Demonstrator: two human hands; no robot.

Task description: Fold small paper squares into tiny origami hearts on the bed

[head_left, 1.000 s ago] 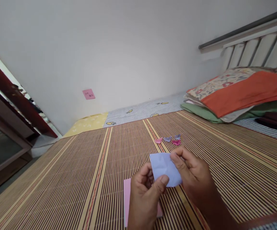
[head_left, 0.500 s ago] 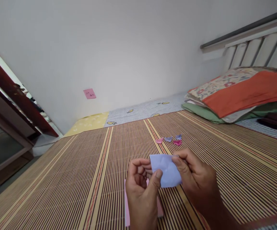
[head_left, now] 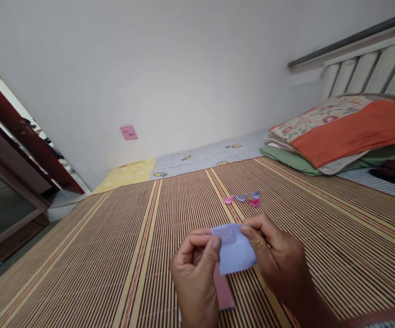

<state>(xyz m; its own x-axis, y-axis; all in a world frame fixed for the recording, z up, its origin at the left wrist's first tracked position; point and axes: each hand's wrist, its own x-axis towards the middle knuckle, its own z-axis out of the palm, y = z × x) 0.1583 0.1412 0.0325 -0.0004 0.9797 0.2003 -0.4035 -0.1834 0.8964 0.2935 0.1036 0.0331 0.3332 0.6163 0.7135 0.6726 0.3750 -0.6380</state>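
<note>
A creased sheet of light blue paper is stretched between my two hands above the mat. My left hand pinches its upper left corner between thumb and fingers. At the upper right corner, the thumb and forefinger of my right hand grip the same sheet. Below and partly behind my left hand lies a pink pad of paper, mostly covered by that hand. Farther off on the mat sit several small folded paper pieces: a light pink one, a magenta one and bluish ones.
A striped bamboo mat covers the bed. Folded bedding with an orange and floral cover is stacked at the right, below a radiator. On the white wall sticks a pink note. A red-brown door stands at the left.
My left hand has shifted its pinch from the sheet's left side up to its upper left corner. The sheet's top edge now tilts, and more of the pink pad's right part shows.
</note>
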